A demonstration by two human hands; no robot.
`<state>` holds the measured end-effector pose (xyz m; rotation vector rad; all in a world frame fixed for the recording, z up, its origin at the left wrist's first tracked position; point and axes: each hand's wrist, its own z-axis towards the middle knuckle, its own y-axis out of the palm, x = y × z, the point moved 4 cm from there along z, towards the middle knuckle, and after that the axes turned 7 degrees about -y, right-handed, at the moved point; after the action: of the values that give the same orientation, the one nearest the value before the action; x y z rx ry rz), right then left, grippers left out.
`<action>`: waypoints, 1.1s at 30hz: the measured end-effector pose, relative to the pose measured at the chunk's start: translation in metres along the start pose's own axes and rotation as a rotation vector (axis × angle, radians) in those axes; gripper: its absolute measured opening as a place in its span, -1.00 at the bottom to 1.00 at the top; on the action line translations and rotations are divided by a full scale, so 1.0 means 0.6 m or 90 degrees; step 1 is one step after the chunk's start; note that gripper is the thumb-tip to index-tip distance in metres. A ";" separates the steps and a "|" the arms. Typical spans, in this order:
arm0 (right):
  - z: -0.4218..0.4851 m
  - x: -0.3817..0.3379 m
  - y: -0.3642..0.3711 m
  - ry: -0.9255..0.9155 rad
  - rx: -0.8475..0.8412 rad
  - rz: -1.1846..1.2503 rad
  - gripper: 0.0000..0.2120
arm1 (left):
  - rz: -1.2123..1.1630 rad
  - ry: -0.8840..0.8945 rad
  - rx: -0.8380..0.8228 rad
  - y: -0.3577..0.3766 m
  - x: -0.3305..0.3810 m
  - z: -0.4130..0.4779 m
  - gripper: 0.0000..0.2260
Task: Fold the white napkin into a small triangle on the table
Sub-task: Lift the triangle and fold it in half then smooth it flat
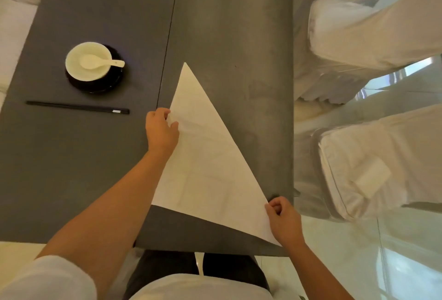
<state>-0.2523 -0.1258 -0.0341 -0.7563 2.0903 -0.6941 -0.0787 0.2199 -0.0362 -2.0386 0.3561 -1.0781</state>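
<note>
The white napkin (pixel 210 168) lies flat on the dark grey table (pixel 227 36) as one large triangle. Its far tip points away from me and its long edge runs down to the table's near right corner. My left hand (pixel 161 129) sits at the napkin's left edge, about halfway along, with its fingers curled and pinching the cloth there. My right hand (pixel 284 220) pinches the napkin's near right corner close to the table's edge.
A white bowl (pixel 88 60) with a white spoon (pixel 100 62) stands on a dark saucer (pixel 105 81) at the left. Dark chopsticks (pixel 77 107) lie in front of it. White-covered chairs (pixel 358 36) stand along the table's right side.
</note>
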 end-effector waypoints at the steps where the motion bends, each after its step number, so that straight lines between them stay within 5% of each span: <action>1: 0.000 0.000 0.000 0.002 -0.007 0.000 -0.88 | 0.026 0.011 0.003 0.002 0.001 -0.005 -0.72; 10: 0.000 0.004 -0.002 -0.002 -0.039 -0.004 -0.87 | 0.335 0.105 -0.018 0.023 -0.009 -0.065 -0.59; 15: -0.020 0.019 -0.010 -0.003 -0.226 -0.092 -0.84 | 0.422 0.143 -0.066 0.033 -0.054 -0.114 -0.41; 21: -0.078 -0.007 -0.054 0.004 -0.320 0.080 -0.48 | 0.402 0.217 -0.140 0.047 -0.134 -0.212 -0.38; 27: -0.098 -0.112 -0.105 -0.138 -0.268 0.122 -0.93 | 0.402 0.201 -0.110 0.026 -0.182 -0.257 -0.39; 33: -0.104 -0.171 -0.106 -0.172 -0.311 0.090 -0.74 | 0.251 0.050 0.014 -0.038 -0.220 -0.266 -0.54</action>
<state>-0.2334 -0.0823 0.0936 -0.8959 2.0510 0.0087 -0.2869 0.2267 -0.0422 -1.8087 0.7489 -0.9107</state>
